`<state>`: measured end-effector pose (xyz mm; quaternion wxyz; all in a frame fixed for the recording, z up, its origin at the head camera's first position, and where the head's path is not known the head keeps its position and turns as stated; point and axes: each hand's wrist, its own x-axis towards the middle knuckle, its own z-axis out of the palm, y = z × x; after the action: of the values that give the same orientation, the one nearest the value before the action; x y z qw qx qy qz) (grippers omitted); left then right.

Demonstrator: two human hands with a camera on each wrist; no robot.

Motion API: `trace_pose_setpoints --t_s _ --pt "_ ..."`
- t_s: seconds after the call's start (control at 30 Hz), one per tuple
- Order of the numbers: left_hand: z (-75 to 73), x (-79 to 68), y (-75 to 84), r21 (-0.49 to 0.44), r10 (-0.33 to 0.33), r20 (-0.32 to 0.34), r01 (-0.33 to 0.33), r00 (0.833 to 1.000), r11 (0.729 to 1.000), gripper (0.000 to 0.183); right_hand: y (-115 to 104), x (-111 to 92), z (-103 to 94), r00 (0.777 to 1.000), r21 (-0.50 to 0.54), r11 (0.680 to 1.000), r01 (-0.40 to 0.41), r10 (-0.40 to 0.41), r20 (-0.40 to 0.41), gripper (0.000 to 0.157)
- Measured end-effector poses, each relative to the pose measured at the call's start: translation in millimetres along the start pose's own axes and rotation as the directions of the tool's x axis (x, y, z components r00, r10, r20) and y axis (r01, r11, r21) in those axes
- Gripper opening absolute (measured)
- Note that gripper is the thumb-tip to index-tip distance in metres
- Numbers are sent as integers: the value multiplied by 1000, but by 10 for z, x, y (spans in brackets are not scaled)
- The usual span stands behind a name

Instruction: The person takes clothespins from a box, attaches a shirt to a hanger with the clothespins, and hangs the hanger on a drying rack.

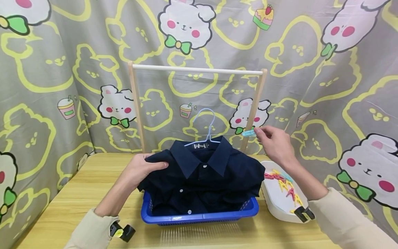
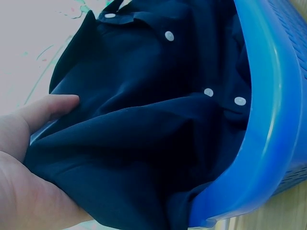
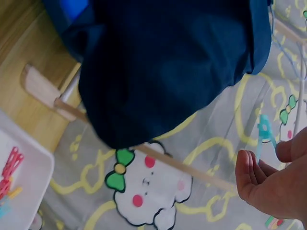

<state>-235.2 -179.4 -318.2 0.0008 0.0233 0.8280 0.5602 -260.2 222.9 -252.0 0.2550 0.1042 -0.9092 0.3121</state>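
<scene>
A dark navy collared shirt [image 1: 202, 186] with white buttons hangs on a light blue hanger [image 1: 209, 133], its lower part bunched in a blue basket [image 1: 199, 218]. My left hand [image 1: 141, 169] grips the shirt at the shoulder on the left, thumb on the front and the other fingers hidden behind the cloth. In the left wrist view the cloth [image 2: 134, 139] drapes from that hand to the basket rim. Up and right of the collar, my right hand [image 1: 275, 143] pinches a light blue clothespin [image 3: 264, 129] between thumb and fingers, apart from the shirt.
Behind the shirt stands a wooden rack with a white crossbar [image 1: 199, 70]. A white tray [image 1: 268, 204] at the right of the wooden table [image 1: 102, 176] holds several pink, yellow and blue clothespins [image 1: 283, 185]. A patterned curtain [image 1: 192, 86] surrounds the table.
</scene>
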Motion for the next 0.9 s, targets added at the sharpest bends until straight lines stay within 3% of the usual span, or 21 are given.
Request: trace_pose_setpoints --t_s 0.27,0.9 --pt "-8 0 4 0 4 0 -4 1000 1000 41 -268 -22 44 997 67 995 68 -70 20 39" --pt "-26 -10 -10 -16 14 3 -14 1000 1000 41 -791 17 191 990 190 976 107 -122 70 34"
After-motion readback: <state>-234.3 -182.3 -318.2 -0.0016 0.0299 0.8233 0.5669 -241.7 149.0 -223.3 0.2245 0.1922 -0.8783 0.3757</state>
